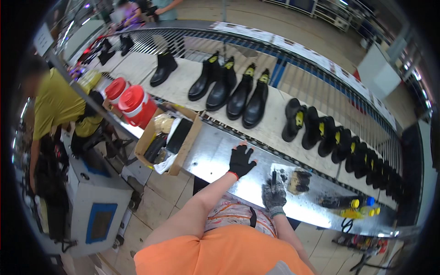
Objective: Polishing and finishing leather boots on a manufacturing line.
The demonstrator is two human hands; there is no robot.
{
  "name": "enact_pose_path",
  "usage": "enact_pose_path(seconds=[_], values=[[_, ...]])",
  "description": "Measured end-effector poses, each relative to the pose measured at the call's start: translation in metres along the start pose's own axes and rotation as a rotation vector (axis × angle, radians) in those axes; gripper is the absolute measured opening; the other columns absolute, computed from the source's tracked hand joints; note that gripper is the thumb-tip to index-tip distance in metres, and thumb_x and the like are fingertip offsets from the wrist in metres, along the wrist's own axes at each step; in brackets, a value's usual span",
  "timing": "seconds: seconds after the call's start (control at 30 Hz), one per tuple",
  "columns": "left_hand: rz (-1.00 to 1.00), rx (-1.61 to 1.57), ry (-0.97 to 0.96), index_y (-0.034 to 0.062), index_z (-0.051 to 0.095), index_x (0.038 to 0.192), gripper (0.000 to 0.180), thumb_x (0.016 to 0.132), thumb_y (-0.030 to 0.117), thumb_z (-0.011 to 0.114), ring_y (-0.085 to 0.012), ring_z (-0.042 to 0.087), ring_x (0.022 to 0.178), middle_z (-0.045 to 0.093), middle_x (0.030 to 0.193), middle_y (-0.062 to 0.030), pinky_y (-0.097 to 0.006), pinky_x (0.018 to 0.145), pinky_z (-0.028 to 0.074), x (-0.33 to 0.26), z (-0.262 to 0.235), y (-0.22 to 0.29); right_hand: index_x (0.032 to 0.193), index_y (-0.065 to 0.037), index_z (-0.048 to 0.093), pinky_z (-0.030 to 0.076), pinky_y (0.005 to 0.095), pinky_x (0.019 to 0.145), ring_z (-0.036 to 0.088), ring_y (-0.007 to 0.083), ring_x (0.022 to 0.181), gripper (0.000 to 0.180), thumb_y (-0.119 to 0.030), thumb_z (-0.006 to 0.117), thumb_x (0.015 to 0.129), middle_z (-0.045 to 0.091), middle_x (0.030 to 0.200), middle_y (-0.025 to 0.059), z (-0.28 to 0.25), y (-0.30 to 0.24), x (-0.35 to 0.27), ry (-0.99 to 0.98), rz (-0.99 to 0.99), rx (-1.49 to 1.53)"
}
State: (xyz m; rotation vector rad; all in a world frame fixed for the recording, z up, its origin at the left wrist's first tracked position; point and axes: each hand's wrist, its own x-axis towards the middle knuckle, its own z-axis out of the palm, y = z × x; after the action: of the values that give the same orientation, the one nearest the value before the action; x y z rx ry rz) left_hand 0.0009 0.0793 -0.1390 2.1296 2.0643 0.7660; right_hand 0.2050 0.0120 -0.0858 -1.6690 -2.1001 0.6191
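My left hand [241, 161], in a black fingerless glove, lies on the metal bench top [211, 158] with its fingers spread, holding nothing. My right hand [274, 197] wears a grey knit glove and is closed around a slim black tool [274, 177] that points away from me; its exact kind does not show. Under the tool's tip is a white sheet [280, 168] with black smears. Right beside that sheet sits a tan, black-stained block [299, 182], perhaps a sponge. Beyond my hands, black ankle boots [256, 101] with yellow linings stand upright on a pale conveyor.
An open cardboard box [184, 153] of mixed items sits left, beside red-and-white jugs [134, 104]. Small bottles [355, 203] with yellow and blue caps lie at the right. More boots [341, 144] line the conveyor. A co-worker in a yellow shirt [57, 103] bends at far left.
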Motion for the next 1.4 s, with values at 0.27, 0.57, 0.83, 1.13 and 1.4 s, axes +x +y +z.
enact_pose_path(seconds=[0.27,0.57,0.83,1.13,1.4], values=[[-0.017,0.003,0.002,0.0112,0.049,0.127,0.06,0.079,0.046,0.058,-0.0353,0.029,0.131,0.033,0.14,-0.0216,-0.053,0.104,0.023,-0.002,-0.012,-0.001,0.143,-0.012,0.025,0.035,0.0402,0.1,0.039,0.0355,0.125,0.071,-0.021,0.057,0.08,0.037,0.139,0.0204,-0.005,-0.009,0.004,-0.141,0.078,-0.001],[-0.026,-0.022,-0.028,0.0137,0.048,0.13,0.061,0.08,0.046,0.059,-0.0366,0.026,0.134,0.029,0.143,-0.0222,-0.054,0.105,0.02,0.0,-0.009,-0.002,0.14,-0.01,0.033,0.034,0.0384,0.102,0.04,0.0341,0.125,0.066,-0.022,0.058,0.08,0.04,0.138,0.0191,-0.002,-0.006,0.005,-0.093,0.083,0.032],[-0.014,-0.015,-0.007,0.0134,0.048,0.129,0.06,0.08,0.046,0.059,-0.0367,0.027,0.133,0.028,0.143,-0.0219,-0.054,0.105,0.021,-0.001,-0.008,-0.002,0.142,-0.013,0.028,0.036,0.039,0.1,0.043,0.0347,0.122,0.07,-0.023,0.058,0.08,0.041,0.137,0.019,0.002,-0.001,0.005,-0.045,0.026,-0.07],[-0.005,-0.02,0.013,0.0123,0.049,0.128,0.06,0.08,0.046,0.059,-0.0363,0.029,0.132,0.031,0.142,-0.0219,-0.053,0.105,0.022,-0.001,-0.009,-0.003,0.144,-0.013,0.024,0.03,0.0436,0.103,0.036,0.0379,0.126,0.071,-0.022,0.056,0.081,0.038,0.138,0.0203,0.002,0.001,0.005,-0.133,0.084,0.039],[-0.012,0.004,0.001,0.0117,0.05,0.127,0.059,0.08,0.047,0.058,-0.0357,0.029,0.131,0.032,0.141,-0.0214,-0.053,0.105,0.022,-0.002,-0.009,-0.001,0.138,-0.012,0.037,0.036,0.0387,0.1,0.044,0.0328,0.122,0.063,-0.025,0.059,0.08,0.045,0.133,0.0185,-0.001,-0.005,0.005,-0.047,0.061,-0.027]])
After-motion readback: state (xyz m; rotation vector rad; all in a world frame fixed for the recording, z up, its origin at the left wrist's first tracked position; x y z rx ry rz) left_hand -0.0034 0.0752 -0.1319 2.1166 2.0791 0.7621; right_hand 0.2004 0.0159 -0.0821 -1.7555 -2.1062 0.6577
